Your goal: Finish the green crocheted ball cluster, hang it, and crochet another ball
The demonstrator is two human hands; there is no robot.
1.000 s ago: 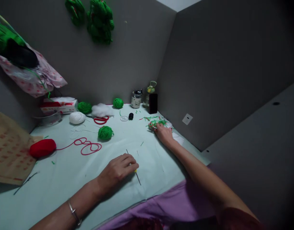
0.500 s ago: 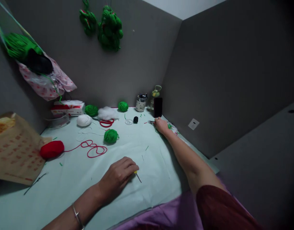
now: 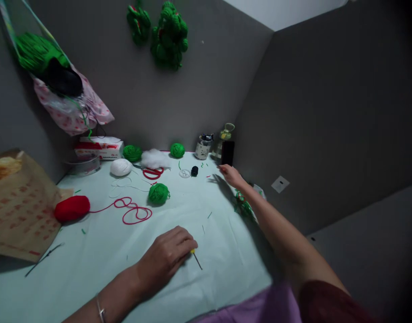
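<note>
Far left, brown paper bag on the pale worktop, thin dark tool lying in front of it. Hanging above and behind: green yarn skein over a pink spotted cloth. Red yarn ball beside the paper bag, its strand looping rightward. Behind it, clear bowl, red-and-white box, white yarn ball. Next, white fluff, with red-handled scissors just in front; small green yarn ball nearer. Green knitted pieces hang on the wall. Left hand low at center, fingers curled around a yellow-handled tool, thin metal shaft sticking out toward the near edge; most of the handle hidden. Further back, black spool, then jar, and dark phone upright against a bottle. Right hand reaches out in front of the phone, fingertips drawn together, shadow below; can't tell whether it grips anything. Green-and-red yarn scraps beside the right forearm, partly covered. Wall socket far right.
</note>
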